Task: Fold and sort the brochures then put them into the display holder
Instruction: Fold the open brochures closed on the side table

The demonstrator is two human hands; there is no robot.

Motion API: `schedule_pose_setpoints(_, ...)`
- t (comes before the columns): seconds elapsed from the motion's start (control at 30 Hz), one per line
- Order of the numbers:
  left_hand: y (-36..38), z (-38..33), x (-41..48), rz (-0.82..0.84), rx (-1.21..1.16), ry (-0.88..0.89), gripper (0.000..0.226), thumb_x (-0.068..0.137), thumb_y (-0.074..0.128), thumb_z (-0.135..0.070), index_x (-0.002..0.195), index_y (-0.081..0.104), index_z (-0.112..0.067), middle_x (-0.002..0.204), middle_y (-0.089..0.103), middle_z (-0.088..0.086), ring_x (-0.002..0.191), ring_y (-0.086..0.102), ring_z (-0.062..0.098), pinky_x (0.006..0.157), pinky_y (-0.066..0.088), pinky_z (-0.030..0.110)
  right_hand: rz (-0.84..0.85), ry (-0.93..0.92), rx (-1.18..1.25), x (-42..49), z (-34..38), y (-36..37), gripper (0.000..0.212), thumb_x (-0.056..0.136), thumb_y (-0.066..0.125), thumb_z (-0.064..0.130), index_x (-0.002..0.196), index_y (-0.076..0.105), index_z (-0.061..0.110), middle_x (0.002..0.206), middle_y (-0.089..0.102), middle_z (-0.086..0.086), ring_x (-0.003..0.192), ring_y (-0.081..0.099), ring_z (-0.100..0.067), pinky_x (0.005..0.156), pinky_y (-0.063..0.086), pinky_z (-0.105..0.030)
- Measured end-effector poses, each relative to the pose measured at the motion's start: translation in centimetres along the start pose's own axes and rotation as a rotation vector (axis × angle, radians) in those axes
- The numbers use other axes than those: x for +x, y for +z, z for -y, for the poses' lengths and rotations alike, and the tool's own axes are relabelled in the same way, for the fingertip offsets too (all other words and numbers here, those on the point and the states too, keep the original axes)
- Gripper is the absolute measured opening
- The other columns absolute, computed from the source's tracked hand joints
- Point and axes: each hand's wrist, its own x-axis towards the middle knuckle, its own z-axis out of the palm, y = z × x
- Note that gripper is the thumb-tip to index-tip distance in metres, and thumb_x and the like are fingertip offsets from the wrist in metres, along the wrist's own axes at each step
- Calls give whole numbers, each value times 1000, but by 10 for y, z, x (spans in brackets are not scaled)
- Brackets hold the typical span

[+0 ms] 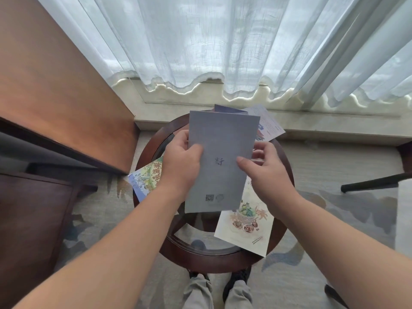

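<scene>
I hold a grey-blue folded brochure (223,139) upright over a small round table (156,139). My left hand (181,168) grips its left edge, thumb on the front. My right hand (265,168) pinches its right edge. A darker blue panel (227,109) sticks up behind its top. On the table lie a cream brochure with food pictures (247,228) at the front right, a colourful patterned brochure (146,179) at the left, and a white printed leaflet (267,123) at the back right. No display holder shows.
The round table has a dark wooden rim and a glass top (200,237). A wooden desk (55,97) stands to the left. Sheer curtains (223,41) hang over a window sill behind. A dark chair arm (374,181) juts in at the right. My feet stand under the table.
</scene>
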Motion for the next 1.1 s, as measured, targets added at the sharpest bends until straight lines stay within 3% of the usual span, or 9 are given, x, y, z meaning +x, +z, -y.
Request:
schedule_pose_setpoints(0.1,-2,-2,-5,48,-76,-6,23,74,52,-15,81,67,-32,76,72,-8,65,68,10,52,51,24,57,40,133,2,0,-6,59,87,69,23,139,42,33,129,55,8,110,60,-13,79,50,-29)
schedule_pose_setpoints(0.2,2,-4,-10,52,-82,-20,21,78,54,-12,93,62,-25,80,72,-7,69,69,9,53,52,23,125,66,202,1,1,-3,23,93,61,12,114,65,22,104,75,4,95,71,-19,70,54,-30)
schedule_pose_setpoints(0.33,8,-1,-19,-141,384,88,43,86,62,-27,125,46,-30,118,54,-6,109,55,14,88,49,32,18,33,116,-2,0,4,19,98,55,13,98,69,26,94,76,7,86,73,-17,75,57,-41)
schedule_pose_setpoints(0.47,23,1,-38,223,299,67,72,79,59,-57,144,36,-34,134,53,-11,122,51,6,103,44,34,211,-199,-18,-15,8,13,34,91,57,8,106,66,38,100,73,13,93,70,-10,83,58,-34)
schedule_pose_setpoints(0.57,26,4,-35,125,140,-44,29,94,57,-35,122,57,-32,113,69,-5,104,66,13,96,52,45,379,-227,-180,-25,5,17,48,85,58,8,111,59,49,107,68,22,99,61,8,83,50,-14)
schedule_pose_setpoints(0.7,14,9,-21,102,-226,-297,15,100,51,-16,103,65,-18,101,74,12,93,71,32,80,59,50,13,-69,-299,-14,-4,0,54,87,65,26,137,44,31,124,47,9,98,52,6,84,47,-29)
schedule_pose_setpoints(0.83,14,14,-16,204,-343,-355,13,97,54,-11,106,63,-13,98,75,14,83,73,29,65,59,38,43,106,-178,-5,-14,-12,12,89,67,24,101,64,23,97,73,-3,84,70,-19,79,58,-47)
schedule_pose_setpoints(0.93,16,30,-13,178,47,-270,9,93,61,-21,102,61,-22,98,73,10,88,71,28,76,58,45,-57,142,-166,-3,-27,-18,4,88,66,22,85,66,21,81,74,1,78,72,-20,74,59,-52)
schedule_pose_setpoints(1.1,32,80,-19,303,781,-79,12,95,52,-33,102,49,-25,75,57,-2,68,56,19,57,41,34,-108,294,-388,0,-80,-34,8,87,65,26,92,60,23,89,70,3,82,67,-20,75,58,-47)
